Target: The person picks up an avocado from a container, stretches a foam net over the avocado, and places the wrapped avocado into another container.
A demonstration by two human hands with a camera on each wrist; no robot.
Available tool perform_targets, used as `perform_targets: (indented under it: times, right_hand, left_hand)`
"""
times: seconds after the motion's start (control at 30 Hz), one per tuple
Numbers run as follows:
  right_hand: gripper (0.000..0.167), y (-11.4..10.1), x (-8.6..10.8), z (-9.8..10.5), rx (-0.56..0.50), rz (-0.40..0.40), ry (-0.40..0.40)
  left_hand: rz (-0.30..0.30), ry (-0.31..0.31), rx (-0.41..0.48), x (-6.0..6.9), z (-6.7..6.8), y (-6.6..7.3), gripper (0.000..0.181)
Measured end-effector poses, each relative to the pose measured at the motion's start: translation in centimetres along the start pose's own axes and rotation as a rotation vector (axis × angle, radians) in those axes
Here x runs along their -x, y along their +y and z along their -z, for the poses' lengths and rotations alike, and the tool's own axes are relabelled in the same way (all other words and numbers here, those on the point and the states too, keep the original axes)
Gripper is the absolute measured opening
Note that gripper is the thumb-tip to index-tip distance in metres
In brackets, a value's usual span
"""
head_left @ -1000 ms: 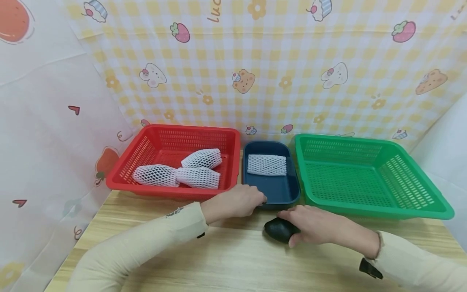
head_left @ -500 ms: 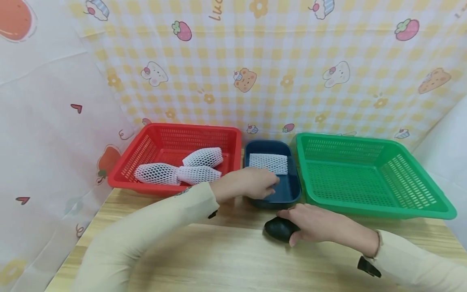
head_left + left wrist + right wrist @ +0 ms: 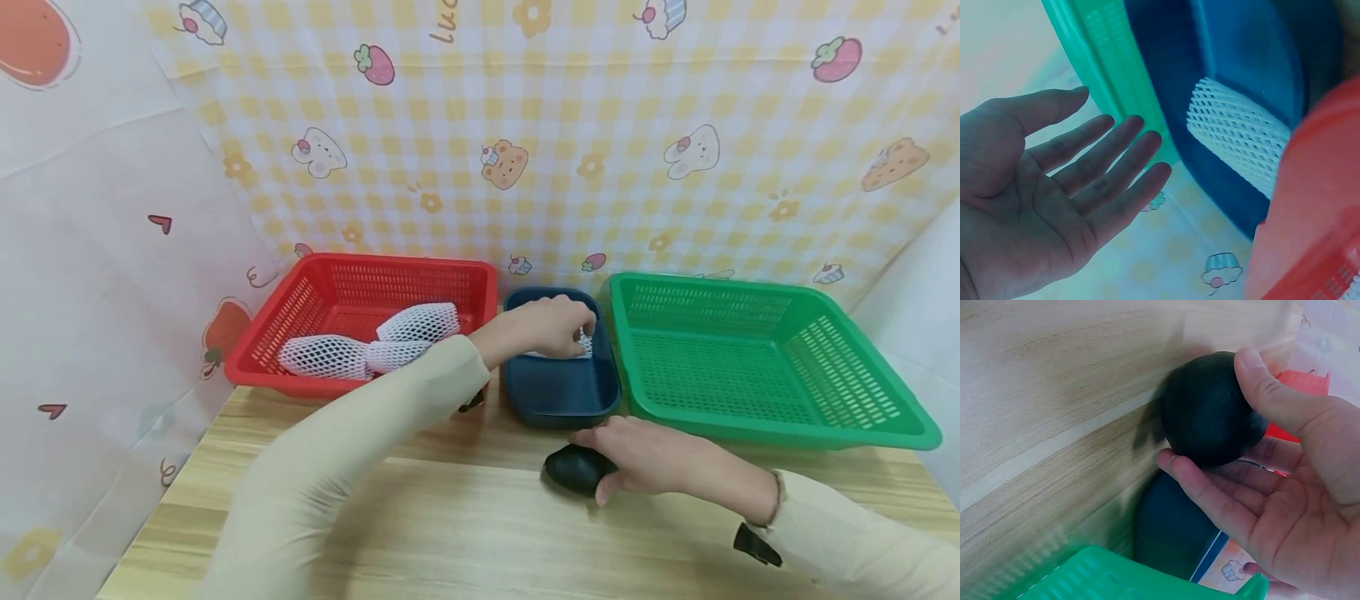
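My left hand (image 3: 557, 327) is over the far part of the dark blue basin (image 3: 562, 392). Beneath it lies a white foam net sleeve (image 3: 586, 344), mostly covered by the hand in the head view. The left wrist view shows the palm and spread, nearly straight fingers, with a visible gap between them and the sleeve (image 3: 1238, 131). In front of the basin, my right hand (image 3: 648, 460) grips a dark avocado (image 3: 574, 469) low at the wooden table. Thumb and fingers wrap the avocado (image 3: 1210, 409) from opposite sides in the right wrist view.
To the left stands a red basket (image 3: 360, 385) with several net-wrapped items (image 3: 326, 356); what they contain is hard to make out. A green basket (image 3: 787, 437) is at the right, close beside the basin. Behind them hangs a checked cloth (image 3: 555, 108).
My left hand has moved from the basin's near rim forward and slightly right, over the foam net sleeve. The right hand stays in place, holding the avocado.
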State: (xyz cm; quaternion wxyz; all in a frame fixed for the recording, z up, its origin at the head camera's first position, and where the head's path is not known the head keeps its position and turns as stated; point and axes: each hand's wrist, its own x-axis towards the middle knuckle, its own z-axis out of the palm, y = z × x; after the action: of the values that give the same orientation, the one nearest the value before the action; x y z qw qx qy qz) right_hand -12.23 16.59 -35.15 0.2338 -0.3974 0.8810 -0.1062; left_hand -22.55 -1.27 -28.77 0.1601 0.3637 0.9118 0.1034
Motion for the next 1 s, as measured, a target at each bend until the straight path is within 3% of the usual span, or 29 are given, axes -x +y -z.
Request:
perform_targets:
  times: [0.17,0.43,0.83,1.0]
  right_hand:
    - [0.068,0.0,-0.1,0.1,-0.007,-0.005,-0.006]
    - [0.067,0.1,-0.3,0.2,-0.019,0.002,-0.022]
    - [0.066,0.3,-0.1,0.2,-0.034,0.020,-0.012]
    - [0.067,0.4,-0.1,0.3,-0.037,0.019,-0.017]
  left_hand:
    - [0.031,-0.016,0.071,-1.7,0.3,-0.9,0.036]
    - [0.066,0.015,0.080,-3.2,0.6,-2.0,0.040]
    - [0.233,-0.002,0.129,-5.1,-0.5,-2.6,0.049]
    - [0.257,0.005,0.134,-5.6,-0.7,-2.7,0.053]
